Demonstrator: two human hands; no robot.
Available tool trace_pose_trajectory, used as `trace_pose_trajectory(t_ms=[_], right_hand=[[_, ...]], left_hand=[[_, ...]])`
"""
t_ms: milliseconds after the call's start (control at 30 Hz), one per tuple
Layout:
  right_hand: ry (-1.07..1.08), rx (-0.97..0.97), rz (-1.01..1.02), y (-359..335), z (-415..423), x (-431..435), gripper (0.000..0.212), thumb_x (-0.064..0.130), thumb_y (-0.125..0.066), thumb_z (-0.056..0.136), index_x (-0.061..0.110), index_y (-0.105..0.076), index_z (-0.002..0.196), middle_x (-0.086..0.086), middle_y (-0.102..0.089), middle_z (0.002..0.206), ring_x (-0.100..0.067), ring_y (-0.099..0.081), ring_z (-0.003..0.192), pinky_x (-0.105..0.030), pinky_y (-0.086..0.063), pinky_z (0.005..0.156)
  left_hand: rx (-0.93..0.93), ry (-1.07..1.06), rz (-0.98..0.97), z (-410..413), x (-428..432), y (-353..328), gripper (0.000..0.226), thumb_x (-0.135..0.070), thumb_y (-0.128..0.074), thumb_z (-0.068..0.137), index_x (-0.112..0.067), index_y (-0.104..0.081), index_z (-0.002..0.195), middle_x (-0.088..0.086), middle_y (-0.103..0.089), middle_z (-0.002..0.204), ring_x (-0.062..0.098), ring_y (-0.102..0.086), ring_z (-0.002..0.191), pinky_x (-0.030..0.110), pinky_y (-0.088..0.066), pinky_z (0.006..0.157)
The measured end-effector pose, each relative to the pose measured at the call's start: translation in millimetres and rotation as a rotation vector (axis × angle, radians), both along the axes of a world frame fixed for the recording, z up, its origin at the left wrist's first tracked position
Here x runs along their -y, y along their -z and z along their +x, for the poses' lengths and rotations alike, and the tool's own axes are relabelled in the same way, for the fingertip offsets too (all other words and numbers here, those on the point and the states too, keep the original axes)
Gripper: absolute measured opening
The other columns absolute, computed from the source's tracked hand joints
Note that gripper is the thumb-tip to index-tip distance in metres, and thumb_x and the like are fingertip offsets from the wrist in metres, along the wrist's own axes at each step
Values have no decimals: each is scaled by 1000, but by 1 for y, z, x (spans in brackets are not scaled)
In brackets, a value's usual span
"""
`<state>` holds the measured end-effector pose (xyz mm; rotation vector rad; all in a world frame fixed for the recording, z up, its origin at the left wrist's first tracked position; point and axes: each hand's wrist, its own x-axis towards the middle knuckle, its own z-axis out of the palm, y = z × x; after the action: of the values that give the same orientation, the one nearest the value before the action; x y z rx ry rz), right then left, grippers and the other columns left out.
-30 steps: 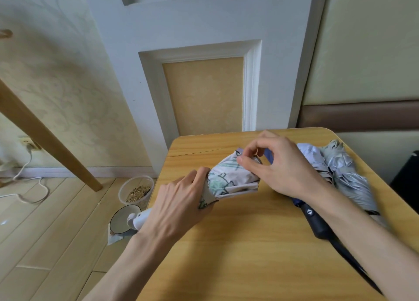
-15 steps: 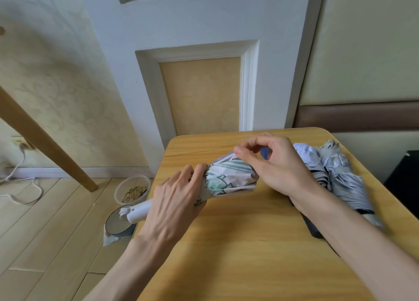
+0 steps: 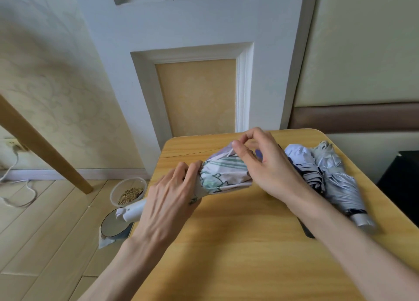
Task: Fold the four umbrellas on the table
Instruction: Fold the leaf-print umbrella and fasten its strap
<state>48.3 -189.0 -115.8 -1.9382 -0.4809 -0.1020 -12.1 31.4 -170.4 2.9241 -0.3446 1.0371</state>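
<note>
A white patterned umbrella (image 3: 223, 176) with green and lilac print lies across the left part of the wooden table (image 3: 238, 255), its white handle sticking out past the left edge. My left hand (image 3: 167, 201) grips its shaft end near the handle. My right hand (image 3: 263, 164) pinches a fold of its canopy at the far end. To the right lie a pale lilac umbrella (image 3: 303, 167) and a silver-grey umbrella (image 3: 340, 182), both collapsed. A dark blue umbrella (image 3: 306, 230) is mostly hidden under my right forearm.
On the floor left of the table stand a clear tub of grain (image 3: 128, 190) and a dark bowl (image 3: 113, 224). A slanted wooden leg (image 3: 45, 151) and a white cable (image 3: 15, 187) are farther left. A dark object (image 3: 401, 185) sits beyond the table's right edge.
My right hand has lifted and shifted its pinch along the patterned canopy's far end. My left hand has slid slightly along the shaft, fingers spreading over the fabric.
</note>
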Motion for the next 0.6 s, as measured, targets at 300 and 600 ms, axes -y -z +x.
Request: trace_pose_trajectory(t_ms=[300, 600], right_hand=[[-130, -27, 237, -2, -3, 9, 12, 26, -73, 97, 27, -79, 108, 11, -79, 109, -5, -71, 110, -23, -55, 93], [-280, -49, 325, -2, -9, 0, 21, 2, -65, 102, 13, -71, 119, 1, -74, 122, -12, -67, 121, -27, -55, 99]], left_hand=[[-80, 58, -173, 5, -9, -4, 68, -54, -84, 72, -22, -63, 128, -3, -54, 113, 20, -57, 99, 29, -45, 66], [-493, 150, -559, -2, -24, -19, 39, -52, -86, 67, -29, -68, 93, -14, -73, 71, 10, -69, 59, 41, -58, 58]])
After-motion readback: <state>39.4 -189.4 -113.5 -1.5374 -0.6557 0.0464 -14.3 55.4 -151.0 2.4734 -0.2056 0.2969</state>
